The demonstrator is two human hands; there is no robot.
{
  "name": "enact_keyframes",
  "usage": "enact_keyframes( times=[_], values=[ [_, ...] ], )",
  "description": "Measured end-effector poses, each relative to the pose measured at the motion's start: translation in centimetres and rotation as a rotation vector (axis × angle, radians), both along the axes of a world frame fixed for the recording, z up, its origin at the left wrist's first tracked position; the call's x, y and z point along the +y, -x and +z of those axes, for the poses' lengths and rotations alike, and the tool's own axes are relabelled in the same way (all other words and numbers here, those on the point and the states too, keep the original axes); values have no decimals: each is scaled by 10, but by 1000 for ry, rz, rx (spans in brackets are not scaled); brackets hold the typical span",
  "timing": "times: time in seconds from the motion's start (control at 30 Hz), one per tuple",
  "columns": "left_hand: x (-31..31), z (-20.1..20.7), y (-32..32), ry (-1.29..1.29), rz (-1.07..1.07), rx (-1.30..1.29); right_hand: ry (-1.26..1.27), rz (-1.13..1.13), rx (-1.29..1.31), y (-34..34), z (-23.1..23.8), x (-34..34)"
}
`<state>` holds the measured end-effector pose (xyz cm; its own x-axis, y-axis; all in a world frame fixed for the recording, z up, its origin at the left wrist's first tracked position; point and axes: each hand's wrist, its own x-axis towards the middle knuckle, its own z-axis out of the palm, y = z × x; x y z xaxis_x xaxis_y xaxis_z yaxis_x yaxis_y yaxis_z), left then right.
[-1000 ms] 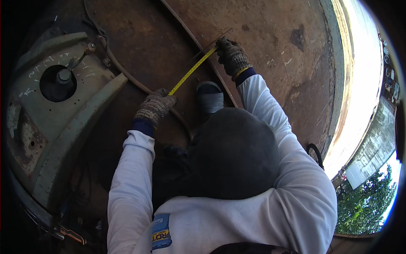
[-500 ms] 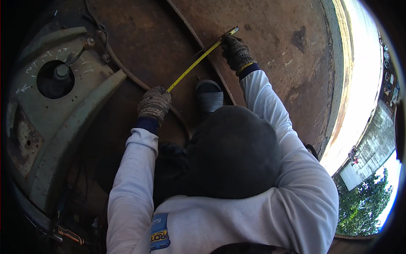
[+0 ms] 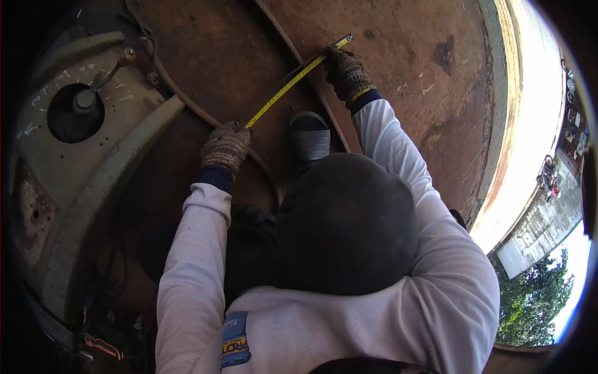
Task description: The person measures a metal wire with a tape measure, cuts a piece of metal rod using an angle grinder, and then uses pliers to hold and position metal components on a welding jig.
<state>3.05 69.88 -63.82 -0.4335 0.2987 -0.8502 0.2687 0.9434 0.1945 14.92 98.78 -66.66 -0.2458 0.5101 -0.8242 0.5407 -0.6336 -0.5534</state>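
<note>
A yellow measuring tape (image 3: 280, 93) is stretched between my hands, rising from lower left to upper right. My left hand (image 3: 225, 149), in a brown knitted glove, is closed around its lower end; a tape case, if any, is hidden in the fist. My right hand (image 3: 350, 75), gloved alike, pinches the upper part near the tip, which sticks out past the fingers. A thin dark strip (image 3: 298, 70) lies along the tape's upper side, and its far end cannot be told apart under the right fingers. Below the tape is my foot in a dark sandal (image 3: 309, 140).
A grey-green metal part (image 3: 134, 93) with chalk marks and a round hole stands at left. A hose (image 3: 187, 103) curves beside it. A long narrow bar (image 3: 293, 47) crosses the rusty floor (image 3: 398, 100). An orange-and-black handle (image 3: 104, 346) lies lower left.
Both hands keep their hold, the left shifting slightly up and left. More of the dark strip shows beside the tape. A distant motorbike at far right has moved up in the picture.
</note>
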Motion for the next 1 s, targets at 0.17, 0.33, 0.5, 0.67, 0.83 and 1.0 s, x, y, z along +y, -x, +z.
enact_keyframes(
  times=[0.17, 0.33, 0.5, 0.67, 0.83, 1.0],
  values=[
    [16, 9, 7, 20, 34, -41, -526, 135, -157, -20, -22, 17],
    [6, 1, 11, 82, 40, -24, -1194, 1019, -286, 13, 32, 8],
    [19, 6, 16, 95, -37, -32, -1172, 1511, -195, 35, 36, 27],
    [16, -6, 19, 122, -46, -9, -1068, 1861, -90, 55, 24, 49],
    [23, -4, 18, 173, -83, -14, -1015, 1899, -40, 57, 24, 49],
    [27, -10, 20, 121, -64, -23, -1268, 1707, 309, 44, 4, 82]
  ],
)
